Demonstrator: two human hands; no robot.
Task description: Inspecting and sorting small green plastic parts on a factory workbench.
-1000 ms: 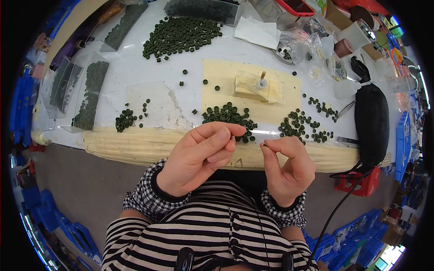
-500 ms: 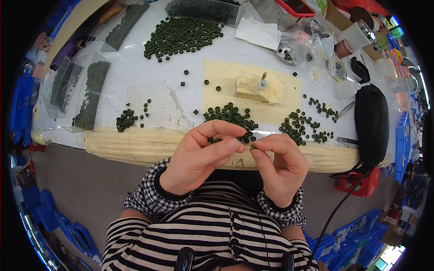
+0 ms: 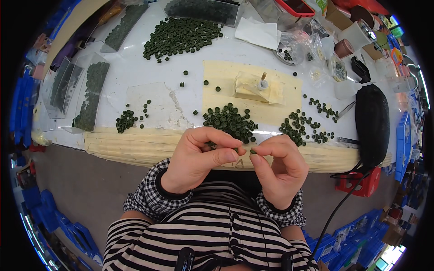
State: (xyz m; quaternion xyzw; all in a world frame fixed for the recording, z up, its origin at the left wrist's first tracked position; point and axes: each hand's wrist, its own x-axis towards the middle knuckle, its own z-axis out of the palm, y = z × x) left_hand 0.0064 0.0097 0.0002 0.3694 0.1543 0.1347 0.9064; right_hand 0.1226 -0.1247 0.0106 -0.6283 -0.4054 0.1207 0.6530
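Head view, looking down: over the taped front edge (image 3: 135, 144) of a white table (image 3: 153, 72), the left hand (image 3: 194, 156) and right hand (image 3: 282, 169) are just apart, fingertips facing. The left thumb and finger are closed on a small dark piece (image 3: 235, 149); the right pair pinches a green piece (image 3: 253, 152). Just beyond lies a heap of round green pieces (image 3: 229, 121); behind it stands a tape-covered block (image 3: 251, 88).
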